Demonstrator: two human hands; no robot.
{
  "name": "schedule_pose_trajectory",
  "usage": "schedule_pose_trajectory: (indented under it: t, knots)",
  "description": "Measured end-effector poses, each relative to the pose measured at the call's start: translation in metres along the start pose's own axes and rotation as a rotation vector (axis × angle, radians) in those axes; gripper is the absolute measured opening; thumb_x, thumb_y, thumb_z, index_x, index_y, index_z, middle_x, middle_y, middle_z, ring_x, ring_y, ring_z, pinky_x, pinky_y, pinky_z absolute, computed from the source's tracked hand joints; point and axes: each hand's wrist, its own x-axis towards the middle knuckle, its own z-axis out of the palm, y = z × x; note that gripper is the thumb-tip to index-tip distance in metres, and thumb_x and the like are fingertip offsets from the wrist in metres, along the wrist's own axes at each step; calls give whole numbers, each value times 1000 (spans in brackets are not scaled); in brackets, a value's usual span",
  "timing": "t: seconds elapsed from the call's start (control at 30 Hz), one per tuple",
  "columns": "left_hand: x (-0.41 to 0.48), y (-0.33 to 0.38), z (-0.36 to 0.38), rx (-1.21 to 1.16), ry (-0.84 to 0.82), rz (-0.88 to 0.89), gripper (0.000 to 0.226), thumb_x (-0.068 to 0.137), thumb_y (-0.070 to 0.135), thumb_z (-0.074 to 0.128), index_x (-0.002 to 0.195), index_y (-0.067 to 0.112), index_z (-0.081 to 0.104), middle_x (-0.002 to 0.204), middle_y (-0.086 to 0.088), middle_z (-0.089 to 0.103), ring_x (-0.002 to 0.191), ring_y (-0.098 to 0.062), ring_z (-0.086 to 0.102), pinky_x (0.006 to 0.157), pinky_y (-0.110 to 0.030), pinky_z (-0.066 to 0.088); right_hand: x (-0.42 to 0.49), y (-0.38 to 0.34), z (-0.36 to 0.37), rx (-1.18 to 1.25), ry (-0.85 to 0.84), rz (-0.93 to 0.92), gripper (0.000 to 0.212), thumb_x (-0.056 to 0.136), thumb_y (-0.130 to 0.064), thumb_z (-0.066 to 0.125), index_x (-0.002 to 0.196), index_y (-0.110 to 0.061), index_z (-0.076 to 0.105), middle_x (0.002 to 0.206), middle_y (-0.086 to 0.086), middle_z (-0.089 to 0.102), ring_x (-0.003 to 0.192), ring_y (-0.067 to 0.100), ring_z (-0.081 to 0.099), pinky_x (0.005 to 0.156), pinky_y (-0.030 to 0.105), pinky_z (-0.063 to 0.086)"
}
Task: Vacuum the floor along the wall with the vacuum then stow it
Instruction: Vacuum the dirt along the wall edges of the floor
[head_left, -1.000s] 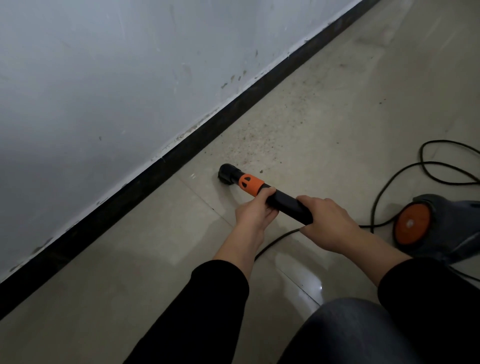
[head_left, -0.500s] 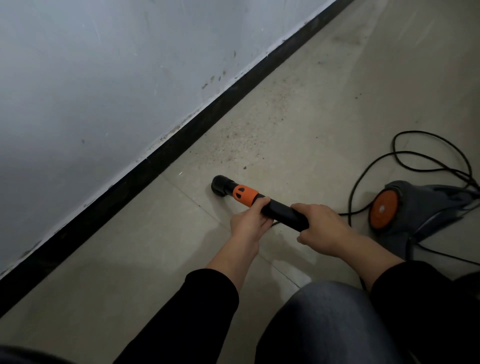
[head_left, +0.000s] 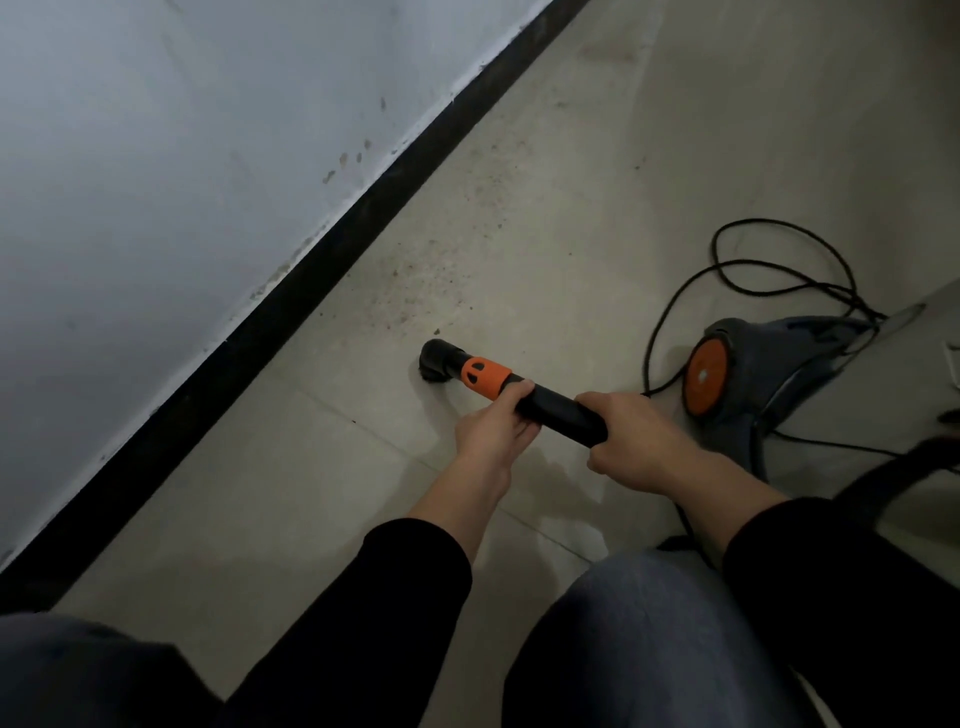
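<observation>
Beside the black baseboard (head_left: 260, 343), left hand (head_left: 491, 431) and right hand (head_left: 639, 447) clamp the vacuum wand (head_left: 561, 413). Grit (head_left: 431, 291) lies at twelve o'clock, vacuum body (head_left: 769, 384) and looped cord (head_left: 769, 222) at three.

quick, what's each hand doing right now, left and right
Left hand: closed around the vacuum wand, just behind its orange collar.
Right hand: closed around the wand's rear end.
</observation>
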Motion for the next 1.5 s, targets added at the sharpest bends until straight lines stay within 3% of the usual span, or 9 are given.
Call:
schedule_pose_trajectory:
  t: [0.1, 0.23, 0.37, 0.53, 0.87, 0.97, 1.1, 1.23, 1.5]
  knots:
    - [1, -1, 8, 24, -25, -25, 35, 82, 14, 75, 108, -5, 61, 94, -16, 72, 81, -18, 72, 64, -20, 59, -2, 6, -3, -12, 6, 30, 28, 78, -9, 59, 104, -22, 57, 86, 2, 58, 81, 24, 58, 63, 31, 44]
    - [3, 2, 13, 56, -33, -44, 31, 82, 13, 76, 104, -4, 62, 87, -14, 71, 77, -17, 71, 64, -21, 59, -1, 7, -4, -3, 13, 58, 28, 79, -8, 59, 104, -21, 56, 90, 4, 60, 83, 25, 59, 69, 35, 51]
    - [13, 14, 15, 110, -33, -87, 38, 82, 16, 75, 111, -4, 60, 98, -17, 71, 85, -22, 71, 68, -27, 60, 7, 0, -3, 6, 21, 83, 28, 79, -7, 60, 103, -21, 56, 91, 4, 60, 85, 26, 59, 73, 38, 52]
    - [22, 39, 20, 214, -40, -132, 43, 85, 16, 72, 121, -1, 56, 108, -19, 67, 76, -23, 68, 46, -25, 55, 19, -11, -6, 16, 26, 113, 30, 80, -7, 62, 106, -21, 58, 97, 6, 62, 89, 26, 59, 76, 39, 52]
    - [38, 72, 24, 303, -101, -193, 42, 90, 13, 67, 126, 1, 51, 120, -20, 63, 98, -30, 66, 71, -32, 54, 35, -39, -17, 14, 40, 199, 35, 80, -6, 62, 113, -18, 58, 101, 7, 62, 92, 26, 59, 78, 37, 52]
    - [43, 77, 27, 295, -144, -206, 44, 90, 14, 67, 128, 1, 50, 121, -19, 63, 85, -27, 64, 73, -32, 55, 38, -44, -22, 8, 54, 232, 34, 80, -6, 62, 112, -18, 59, 98, 6, 62, 90, 25, 59, 75, 36, 51]
    - [48, 80, 31, 266, -196, -241, 45, 91, 17, 66, 131, 2, 50, 123, -17, 62, 89, -27, 62, 74, -34, 56, 40, -48, -32, 7, 38, 276, 34, 80, -6, 63, 111, -18, 58, 98, 6, 62, 90, 25, 60, 79, 38, 52]
    - [60, 77, 40, 219, -188, -238, 47, 88, 19, 69, 129, 2, 52, 118, -16, 64, 74, -23, 63, 80, -35, 57, 49, -44, -37, 10, 49, 295, 34, 80, -6, 65, 111, -17, 58, 98, 7, 62, 90, 25, 60, 79, 39, 53]
    - [76, 73, 50, 219, -169, -208, 45, 87, 21, 71, 124, 2, 55, 115, -13, 66, 73, -20, 64, 75, -30, 57, 63, -23, -20, 92, 126, 241, 36, 80, -8, 66, 112, -21, 56, 99, 5, 63, 91, 25, 60, 79, 41, 53]
